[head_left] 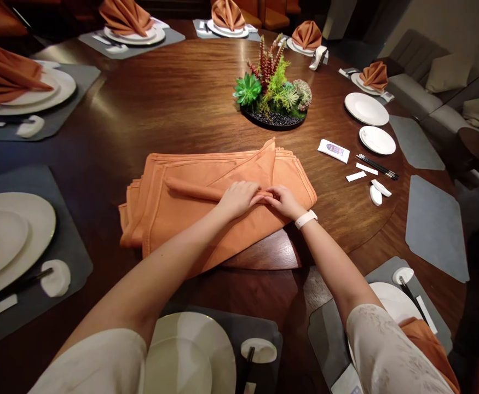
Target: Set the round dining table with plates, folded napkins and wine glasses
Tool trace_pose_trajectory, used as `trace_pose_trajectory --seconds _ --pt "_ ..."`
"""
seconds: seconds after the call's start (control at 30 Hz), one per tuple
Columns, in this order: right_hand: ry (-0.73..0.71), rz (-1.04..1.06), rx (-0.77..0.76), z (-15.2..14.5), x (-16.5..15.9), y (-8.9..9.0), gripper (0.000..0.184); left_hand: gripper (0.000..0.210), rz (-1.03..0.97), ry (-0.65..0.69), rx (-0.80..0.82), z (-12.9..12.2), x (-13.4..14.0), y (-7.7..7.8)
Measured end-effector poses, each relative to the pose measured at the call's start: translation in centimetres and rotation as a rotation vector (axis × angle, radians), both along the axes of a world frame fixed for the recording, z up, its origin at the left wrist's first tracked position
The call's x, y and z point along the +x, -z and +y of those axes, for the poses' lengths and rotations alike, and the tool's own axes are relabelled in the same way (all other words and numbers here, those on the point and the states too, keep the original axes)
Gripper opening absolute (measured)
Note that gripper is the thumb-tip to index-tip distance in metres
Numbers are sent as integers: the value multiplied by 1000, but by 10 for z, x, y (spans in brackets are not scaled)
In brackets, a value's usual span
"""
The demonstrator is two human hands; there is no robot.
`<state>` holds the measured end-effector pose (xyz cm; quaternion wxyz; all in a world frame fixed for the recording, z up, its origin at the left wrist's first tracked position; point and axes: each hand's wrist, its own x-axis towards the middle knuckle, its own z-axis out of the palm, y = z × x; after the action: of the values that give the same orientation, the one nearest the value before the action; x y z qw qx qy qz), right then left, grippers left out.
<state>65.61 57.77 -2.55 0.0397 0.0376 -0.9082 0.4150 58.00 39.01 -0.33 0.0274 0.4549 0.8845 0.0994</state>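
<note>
We hold the left hand (239, 199) and right hand (284, 202) close together, their fingers clamped on the partly rolled napkin (194, 189), which lies on an orange stack (157, 219) on the bench (391, 241). Beyond it we see the plant (278, 90), and to the stack's right lie 2 plates (366, 108), a packet (333, 150), chopsticks (377, 166) and 2 rests (381, 188).

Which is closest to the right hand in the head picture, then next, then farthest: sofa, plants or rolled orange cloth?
1. Rolled orange cloth: touching the right hand.
2. Plants: ahead of it.
3. Sofa: far off, ahead and right.
</note>
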Motion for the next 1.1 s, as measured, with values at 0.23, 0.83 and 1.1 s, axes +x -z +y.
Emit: trace_pose_trajectory --seconds 0.23,0.83,1.1 --pt "123 -88 114 1 -24 -8 19 41 31 -13 19 0 -6 -2" --pt "-60 -115 71 7 29 -21 21 38 -135 136 8 -6 10 -10" --pt "41 -4 270 1 32 -15 35 42 -77 108 15 10 -7 -1"
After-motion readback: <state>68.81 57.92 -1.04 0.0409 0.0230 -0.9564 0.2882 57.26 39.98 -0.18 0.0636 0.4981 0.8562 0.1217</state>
